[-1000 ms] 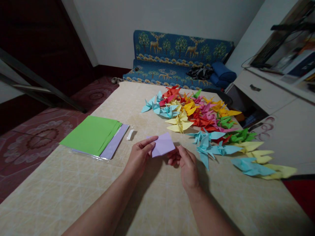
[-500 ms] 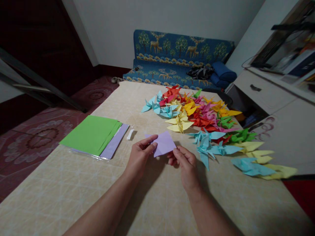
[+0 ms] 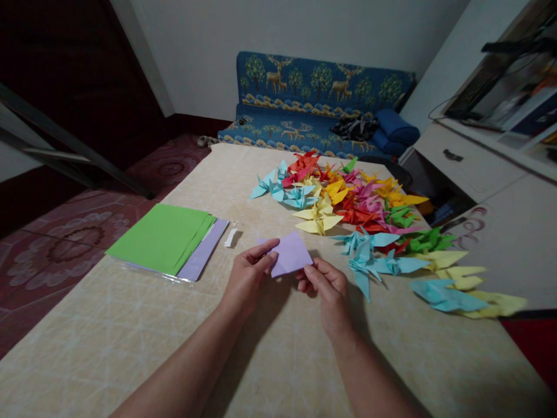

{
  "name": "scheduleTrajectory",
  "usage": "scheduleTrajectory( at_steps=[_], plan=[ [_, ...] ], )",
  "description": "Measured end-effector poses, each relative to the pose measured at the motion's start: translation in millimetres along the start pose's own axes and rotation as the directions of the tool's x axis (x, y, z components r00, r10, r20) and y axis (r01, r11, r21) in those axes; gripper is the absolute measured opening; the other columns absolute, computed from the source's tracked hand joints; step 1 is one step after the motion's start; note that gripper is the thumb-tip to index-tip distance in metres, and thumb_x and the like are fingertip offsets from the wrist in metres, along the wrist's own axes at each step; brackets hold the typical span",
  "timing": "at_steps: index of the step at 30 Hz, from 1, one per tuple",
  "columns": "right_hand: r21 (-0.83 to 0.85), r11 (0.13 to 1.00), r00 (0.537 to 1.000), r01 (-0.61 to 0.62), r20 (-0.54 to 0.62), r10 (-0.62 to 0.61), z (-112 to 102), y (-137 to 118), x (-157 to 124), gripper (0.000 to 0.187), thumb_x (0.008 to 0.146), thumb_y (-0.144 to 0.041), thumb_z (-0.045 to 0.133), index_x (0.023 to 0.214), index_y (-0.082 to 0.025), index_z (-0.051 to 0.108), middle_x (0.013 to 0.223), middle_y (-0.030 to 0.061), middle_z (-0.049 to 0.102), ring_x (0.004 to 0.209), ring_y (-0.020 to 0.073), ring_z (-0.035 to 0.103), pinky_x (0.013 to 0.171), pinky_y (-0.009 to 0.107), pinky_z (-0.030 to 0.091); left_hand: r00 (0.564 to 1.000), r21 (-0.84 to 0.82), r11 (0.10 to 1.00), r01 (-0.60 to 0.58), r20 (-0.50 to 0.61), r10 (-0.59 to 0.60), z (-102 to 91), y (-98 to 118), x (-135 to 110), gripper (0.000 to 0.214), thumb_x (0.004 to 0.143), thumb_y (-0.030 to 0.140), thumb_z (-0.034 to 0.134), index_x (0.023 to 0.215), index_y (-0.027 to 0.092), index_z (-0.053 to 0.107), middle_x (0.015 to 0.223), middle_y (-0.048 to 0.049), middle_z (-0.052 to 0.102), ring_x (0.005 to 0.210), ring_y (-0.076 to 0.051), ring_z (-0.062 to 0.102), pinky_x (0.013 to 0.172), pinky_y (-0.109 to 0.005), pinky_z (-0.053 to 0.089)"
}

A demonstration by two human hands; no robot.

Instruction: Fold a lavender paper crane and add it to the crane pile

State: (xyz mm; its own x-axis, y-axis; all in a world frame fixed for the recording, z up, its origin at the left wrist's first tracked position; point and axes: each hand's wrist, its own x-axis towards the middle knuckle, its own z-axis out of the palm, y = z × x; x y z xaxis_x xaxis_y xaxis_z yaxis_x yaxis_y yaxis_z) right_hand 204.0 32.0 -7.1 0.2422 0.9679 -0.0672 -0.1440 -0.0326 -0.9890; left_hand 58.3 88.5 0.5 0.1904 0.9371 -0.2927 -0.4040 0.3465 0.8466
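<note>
A small purple square of folded origami paper [image 3: 291,253] is held just above the table between my two hands. My left hand [image 3: 252,270] pinches its left side, with thumb and fingertips on the paper. The right-hand corner sits between the thumb and curled fingers of my right hand [image 3: 327,284]. Left of my hands lies a stack of green paper sheets [image 3: 159,238], with purple sheets [image 3: 203,252] showing beneath and a clear plastic wrapper at the edge. To the right and beyond, many folded paper cranes [image 3: 319,217] in several colours are spread in rows.
A pale patterned cloth covers the table [image 3: 108,342]. A small white strip [image 3: 231,238] lies beside the paper stack. Behind the table is a blue sofa [image 3: 300,110] with deer on it. At the right stands a white cabinet [image 3: 500,244]; at the left, a metal ladder [image 3: 73,145].
Almost nothing differs. The purple paper has shifted very slightly, and my right thumb has slid a little along its corner. Both hands keep their grip.
</note>
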Motion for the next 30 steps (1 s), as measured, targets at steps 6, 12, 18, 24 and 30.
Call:
scheduleTrajectory(
  at_steps=[6, 12, 18, 24, 30],
  plan=[
    [0.024, 1.000, 1.000, 0.016, 0.004, -0.016, -0.3, 2.4, 0.9, 0.027, 0.080, -0.043, 0.063, 0.073, -0.018, 0.068, 0.062, 0.0004, 0.062, 0.053, 0.0111, 0.052, 0.049, 0.021, 0.037, 1.000, -0.010, 1.000, 0.018, 0.000, -0.018, -0.2, -0.4, 0.2, 0.053, 0.065, 0.025, 0.083, 0.114, 0.009, 0.071, 0.085, -0.0113, 0.073, 0.073, -0.018, 0.066, 0.068, -0.029, 0.049],
    [0.024, 1.000, 1.000, 0.004, -0.012, -0.004, -0.3, 3.3, 0.9, 0.026, 0.080, -0.043, 0.063, 0.074, -0.018, 0.068, 0.063, 0.0010, 0.063, 0.053, 0.0120, 0.053, 0.048, 0.022, 0.037, 1.000, -0.040, 0.999, 0.014, -0.012, -0.014, 2.1, 1.8, -2.2, 0.053, 0.062, 0.024, 0.085, 0.111, 0.008, 0.072, 0.085, -0.0126, 0.073, 0.074, -0.021, 0.067, 0.067, -0.031, 0.050],
    [0.063, 0.998, 1.000, 0.019, -0.016, -0.018, -2.5, 5.5, 0.5, 0.028, 0.084, -0.044, 0.061, 0.077, -0.019, 0.070, 0.068, 0.0013, 0.066, 0.056, 0.0135, 0.056, 0.052, 0.024, 0.040, 1.000, -0.003, 1.000, 0.019, -0.013, -0.019, -0.1, -0.1, 0.4, 0.055, 0.062, 0.025, 0.085, 0.113, 0.010, 0.072, 0.084, -0.0115, 0.073, 0.071, -0.018, 0.066, 0.065, -0.029, 0.049],
    [0.065, 0.997, 0.999, 0.037, -0.026, -0.035, -5.0, 10.2, 0.8, 0.031, 0.087, -0.046, 0.058, 0.076, -0.019, 0.069, 0.068, 0.0017, 0.066, 0.056, 0.0138, 0.055, 0.052, 0.024, 0.039, 1.000, 0.002, 1.000, 0.004, 0.004, -0.004, -1.7, -1.6, 1.8, 0.050, 0.066, 0.024, 0.083, 0.113, 0.010, 0.072, 0.083, -0.0107, 0.073, 0.072, -0.018, 0.066, 0.066, -0.027, 0.048],
    [0.070, 0.997, 0.999, 0.029, -0.025, -0.027, -4.9, 9.6, 0.7, 0.030, 0.086, -0.047, 0.060, 0.076, -0.020, 0.069, 0.068, 0.0015, 0.066, 0.057, 0.0141, 0.055, 0.053, 0.025, 0.040, 1.000, -0.024, 1.000, 0.019, 0.003, -0.019, 0.6, 1.5, -1.5, 0.051, 0.066, 0.023, 0.082, 0.113, 0.008, 0.071, 0.085, -0.0122, 0.074, 0.071, -0.017, 0.065, 0.066, -0.027, 0.048]
  ],
)
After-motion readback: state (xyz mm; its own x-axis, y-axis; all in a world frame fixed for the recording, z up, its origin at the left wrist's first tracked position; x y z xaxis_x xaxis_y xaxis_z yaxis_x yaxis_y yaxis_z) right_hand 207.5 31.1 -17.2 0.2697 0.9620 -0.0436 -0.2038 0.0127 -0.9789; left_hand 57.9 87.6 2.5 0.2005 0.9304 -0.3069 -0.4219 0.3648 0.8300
